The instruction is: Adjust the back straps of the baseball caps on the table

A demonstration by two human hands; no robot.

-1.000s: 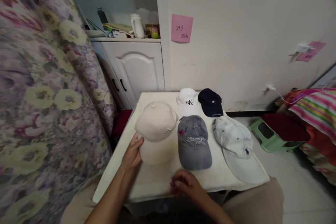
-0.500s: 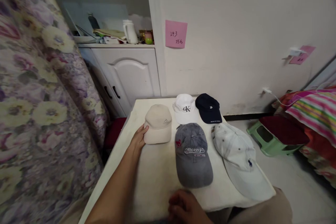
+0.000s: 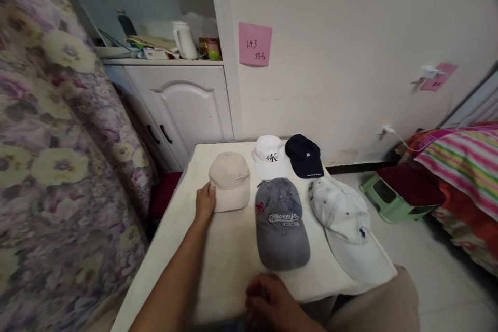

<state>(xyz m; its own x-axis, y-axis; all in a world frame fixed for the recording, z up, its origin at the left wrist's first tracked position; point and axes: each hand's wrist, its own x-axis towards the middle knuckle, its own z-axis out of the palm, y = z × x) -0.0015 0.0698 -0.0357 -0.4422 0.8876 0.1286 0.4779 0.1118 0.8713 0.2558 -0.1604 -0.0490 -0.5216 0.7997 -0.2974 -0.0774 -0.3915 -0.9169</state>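
Observation:
Several caps lie on a small white table (image 3: 233,249). My left hand (image 3: 205,201) reaches out and rests against the left edge of a beige cap (image 3: 229,180), fingers curled at its brim. Behind it sit a white cap (image 3: 269,156) with a black logo and a navy cap (image 3: 304,154). A grey cap (image 3: 280,221) lies in the middle and a pale blue cap (image 3: 346,220) at the right. My right hand (image 3: 269,303) rests loosely curled at the table's near edge, holding nothing visible.
A floral curtain (image 3: 50,166) hangs close on the left. A white cabinet (image 3: 179,104) with a jug and clutter stands behind. A wall with a pink note (image 3: 254,44) backs the table. A green stool (image 3: 392,199) and striped bedding (image 3: 462,161) are at the right.
The beige cap has gone from raised near me to lying flat farther back on the table. My left hand stayed at its left edge. The right hand slid toward me.

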